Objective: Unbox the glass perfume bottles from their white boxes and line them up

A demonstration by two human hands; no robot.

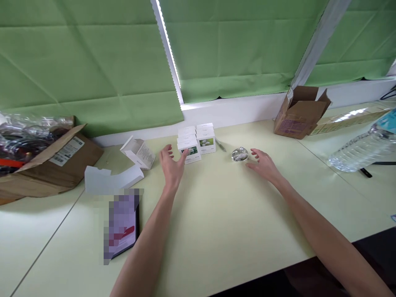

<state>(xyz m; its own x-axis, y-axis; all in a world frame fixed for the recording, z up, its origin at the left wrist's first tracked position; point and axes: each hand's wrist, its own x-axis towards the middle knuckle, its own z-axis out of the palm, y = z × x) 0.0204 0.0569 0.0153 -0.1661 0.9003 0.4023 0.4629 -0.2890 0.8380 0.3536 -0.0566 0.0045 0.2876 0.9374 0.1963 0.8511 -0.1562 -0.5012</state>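
Note:
Two rows of small white boxes [206, 136] with flower pictures on their fronts stand near the back of the table. My left hand [172, 165] is at the left side of these boxes, fingers spread, its thumb in front of the nearest box [192, 157]; whether it touches is unclear. A clear, shiny glass-like object [240, 154] lies to the right of the boxes. Just right of it hovers my right hand [262, 163], fingers apart and holding nothing. A pen [220, 144] lies between the boxes and the clear object.
Left of my left hand are an opened white box [139, 152], a folded white card piece [113, 178] and a tablet-like device [123, 225], partly pixelated. Cardboard cartons stand at far left [46, 165] and back right [298, 113]. A large plastic bottle [361, 148] lies tilted at right.

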